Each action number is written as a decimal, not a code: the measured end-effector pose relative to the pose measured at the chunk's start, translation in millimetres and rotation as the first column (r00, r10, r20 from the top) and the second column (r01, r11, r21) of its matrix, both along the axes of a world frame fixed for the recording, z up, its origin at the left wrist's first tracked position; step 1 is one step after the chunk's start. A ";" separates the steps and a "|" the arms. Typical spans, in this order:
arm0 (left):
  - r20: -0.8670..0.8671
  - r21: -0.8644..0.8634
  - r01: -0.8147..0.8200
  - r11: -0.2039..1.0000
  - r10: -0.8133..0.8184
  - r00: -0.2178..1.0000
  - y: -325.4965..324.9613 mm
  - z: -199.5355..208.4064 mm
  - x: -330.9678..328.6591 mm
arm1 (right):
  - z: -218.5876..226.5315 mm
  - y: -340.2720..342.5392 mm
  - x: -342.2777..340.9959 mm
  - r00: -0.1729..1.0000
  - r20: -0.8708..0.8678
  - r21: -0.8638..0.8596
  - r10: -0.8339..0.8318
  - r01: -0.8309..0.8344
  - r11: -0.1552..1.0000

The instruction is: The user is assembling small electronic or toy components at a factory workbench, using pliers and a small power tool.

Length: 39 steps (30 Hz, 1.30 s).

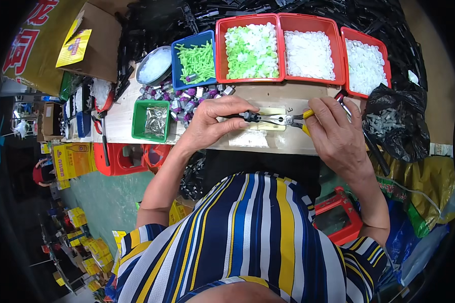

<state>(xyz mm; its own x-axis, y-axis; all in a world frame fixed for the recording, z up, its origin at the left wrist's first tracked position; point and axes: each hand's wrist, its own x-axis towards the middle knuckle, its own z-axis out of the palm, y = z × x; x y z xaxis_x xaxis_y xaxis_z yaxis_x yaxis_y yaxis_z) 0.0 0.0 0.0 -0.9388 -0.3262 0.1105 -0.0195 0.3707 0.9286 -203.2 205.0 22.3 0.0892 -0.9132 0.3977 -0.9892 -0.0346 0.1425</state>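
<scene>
My left hand (212, 121) pinches a small black part (248, 116) between thumb and fingers, over the near edge of the table. Closed around the yellow-and-black handles of a pair of pliers (289, 120) is my right hand (337, 129). The pliers' metal jaws point left and meet the black part's right end; whether they grip it, I cannot tell. Under both hands lies a pale cream block (273, 111) on the tabletop. To the left, a green tray (135, 132) holds small metal pieces, beside a pile of purple-and-grey parts (187, 103).
Along the back stand a blue bin (175, 60) of green sticks and red bins (282, 50) of green and white plastic pieces. A round bowl (154, 65) stands at left. At right are a black plastic bag (397, 106) and a dark-handled tool (376, 154). Black parts heap behind.
</scene>
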 end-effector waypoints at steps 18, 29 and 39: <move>0.029 0.029 -0.026 0.999 0.025 0.999 3.0 -0.4 -2.0 | 5.2 3.2 -8.0 0.987 0.149 0.054 0.061 -0.070 0.996; -0.048 0.028 0.007 1.000 -0.006 0.999 3.0 -9.8 -1.5 | 9.1 -2.5 -5.9 0.978 0.183 0.085 0.096 -0.113 0.990; -0.026 0.014 0.022 1.000 -0.022 0.999 4.1 -5.3 2.9 | 19.8 -7.0 1.0 0.986 0.122 0.163 0.112 -0.132 0.978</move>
